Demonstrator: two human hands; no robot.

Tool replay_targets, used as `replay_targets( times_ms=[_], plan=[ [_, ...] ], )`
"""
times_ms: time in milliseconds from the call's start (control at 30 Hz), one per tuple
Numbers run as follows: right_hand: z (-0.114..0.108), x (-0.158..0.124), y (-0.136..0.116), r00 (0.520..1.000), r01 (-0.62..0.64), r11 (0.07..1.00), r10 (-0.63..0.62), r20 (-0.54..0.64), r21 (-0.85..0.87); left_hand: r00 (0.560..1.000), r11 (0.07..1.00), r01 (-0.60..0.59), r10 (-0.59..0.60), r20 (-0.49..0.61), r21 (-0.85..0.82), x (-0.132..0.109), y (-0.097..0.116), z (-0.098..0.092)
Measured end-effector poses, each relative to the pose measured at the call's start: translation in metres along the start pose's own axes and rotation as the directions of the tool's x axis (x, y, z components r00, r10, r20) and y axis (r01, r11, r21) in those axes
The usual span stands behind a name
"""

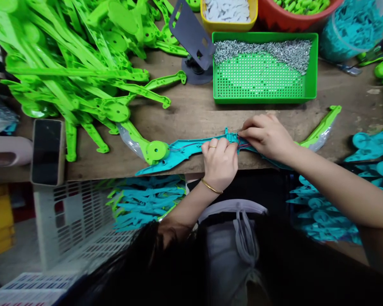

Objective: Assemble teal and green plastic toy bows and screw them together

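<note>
A toy bow [188, 148] lies across the front of the wooden table, its middle part turquoise and its two limbs bright green. Dark reddish wires run along its inside. My left hand [221, 159], with a ring and a bangle, is closed over the bow's middle and grips it from the near side. At the small turquoise bracket [231, 137] in the centre, my right hand [264, 135] pinches with thumb and fingers. What sits between those fingertips is too small to make out; wires pass right beneath them.
A green basket [264, 100] of screws stands behind the bow, beside a grey phone stand [196, 76]. Green plastic parts [92, 63] are heaped at left, near a phone [47, 152]. Tubs of small parts line the back. Crates of turquoise parts [150, 199] sit below the table edge.
</note>
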State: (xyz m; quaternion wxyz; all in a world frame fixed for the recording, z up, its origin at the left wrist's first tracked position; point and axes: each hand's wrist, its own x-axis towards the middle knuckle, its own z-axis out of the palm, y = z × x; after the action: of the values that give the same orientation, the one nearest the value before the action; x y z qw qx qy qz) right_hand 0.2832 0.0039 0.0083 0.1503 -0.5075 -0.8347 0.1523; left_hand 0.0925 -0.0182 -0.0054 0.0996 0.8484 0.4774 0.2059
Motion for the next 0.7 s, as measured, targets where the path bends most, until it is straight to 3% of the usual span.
replay_targets(
  times_ms=[133,333,433,533,633,700],
  plan=[
    [-0.009,0.002,0.002,0.994,-0.079,0.993,0.072,0.083,0.087,1.000,1.000,0.015,-0.015,0.003,-0.012,0.000,0.000,0.001],
    [-0.023,0.011,0.009,0.961,-0.111,0.944,0.022,0.277,0.310,1.000,1.000,0.019,-0.019,0.015,0.010,0.000,0.001,0.000],
    [-0.018,0.012,0.006,0.964,-0.185,0.948,0.124,0.236,0.259,1.000,1.000,0.024,-0.025,0.012,0.007,0.000,0.001,0.000],
    [-0.010,0.013,-0.003,0.958,-0.254,0.946,0.217,0.189,0.200,0.997,1.000,0.025,-0.025,-0.066,-0.011,-0.002,0.001,0.001],
    [-0.004,0.016,-0.011,0.948,-0.296,0.942,0.269,0.172,0.161,0.990,0.998,-0.039,0.032,-0.137,-0.048,-0.004,0.004,0.001],
    [-0.004,0.018,-0.012,0.943,-0.317,0.934,0.292,0.161,0.164,0.990,0.994,-0.079,0.070,-0.121,-0.075,-0.003,0.005,0.001]
  ],
)
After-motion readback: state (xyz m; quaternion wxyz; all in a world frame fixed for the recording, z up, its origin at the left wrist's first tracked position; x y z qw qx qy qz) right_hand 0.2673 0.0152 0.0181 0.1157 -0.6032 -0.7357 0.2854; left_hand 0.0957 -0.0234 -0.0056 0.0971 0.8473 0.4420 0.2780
